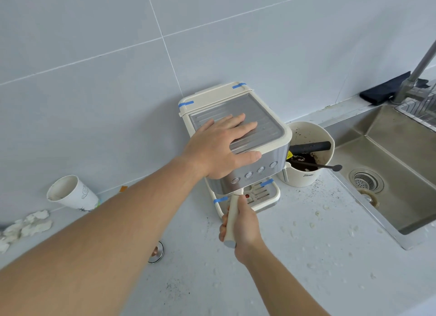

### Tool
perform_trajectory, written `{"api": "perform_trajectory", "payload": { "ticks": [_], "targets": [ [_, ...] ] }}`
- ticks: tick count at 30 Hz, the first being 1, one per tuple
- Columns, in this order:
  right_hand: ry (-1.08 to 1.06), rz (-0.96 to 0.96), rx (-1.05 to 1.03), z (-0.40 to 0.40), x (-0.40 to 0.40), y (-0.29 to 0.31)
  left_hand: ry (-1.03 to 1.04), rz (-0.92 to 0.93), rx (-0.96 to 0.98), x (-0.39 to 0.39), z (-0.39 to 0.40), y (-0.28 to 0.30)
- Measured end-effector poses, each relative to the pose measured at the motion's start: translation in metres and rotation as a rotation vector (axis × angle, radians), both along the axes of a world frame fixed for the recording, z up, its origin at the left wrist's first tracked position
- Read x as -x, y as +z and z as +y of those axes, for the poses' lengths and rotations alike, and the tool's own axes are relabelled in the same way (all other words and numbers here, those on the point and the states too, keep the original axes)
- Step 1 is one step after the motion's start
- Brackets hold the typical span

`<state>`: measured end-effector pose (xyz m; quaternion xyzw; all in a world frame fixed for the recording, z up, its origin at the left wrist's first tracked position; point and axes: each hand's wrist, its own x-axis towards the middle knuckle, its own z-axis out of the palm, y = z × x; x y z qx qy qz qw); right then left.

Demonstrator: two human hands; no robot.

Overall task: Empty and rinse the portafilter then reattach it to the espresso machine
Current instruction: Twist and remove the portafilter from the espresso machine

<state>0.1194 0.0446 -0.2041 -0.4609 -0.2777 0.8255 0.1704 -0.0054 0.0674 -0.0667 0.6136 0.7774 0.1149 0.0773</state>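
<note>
Head view: left hand (221, 145) lies flat, fingers spread, on top of the espresso machine (238, 138) on the worktop (295, 256). Right hand (243, 228) has its fingers wrapped around the portafilter (231, 221) handle, whose far end reaches under the machine's front, above the drip tray (262, 193).

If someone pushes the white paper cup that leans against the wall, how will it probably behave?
The white paper cup already stands tilted against the grey tiled wall, so a light push would probably topple it. Once on its side it would likely roll in a curve, because it tapers. It looks empty and thin, so probably light and easily crushed.
</note>
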Motion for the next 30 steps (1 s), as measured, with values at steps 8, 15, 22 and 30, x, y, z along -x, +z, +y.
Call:
{"api": "perform_trajectory", "payload": {
  "ticks": [8, 15, 22, 30],
  "targets": [
    [0.015, 0.212, 0.004, -0.004, -0.005, -0.011, -0.001, 0.0, -0.006, 0.001, 0.0, 0.0],
    [0.152, 0.438, 0.014, 0.002, -0.022, -0.021, 0.004, -0.013, -0.02, 0.002, 0.001, -0.002],
    [0.295, 0.415, -0.103, 0.019, -0.016, -0.031, 0.009, -0.029, -0.025, 0.001, 0.001, 0.0],
    [0.271, 0.406, -0.137, 0.017, 0.01, -0.037, 0.012, -0.03, -0.016, 0.0, 0.0, 0.002]
  ]
}}
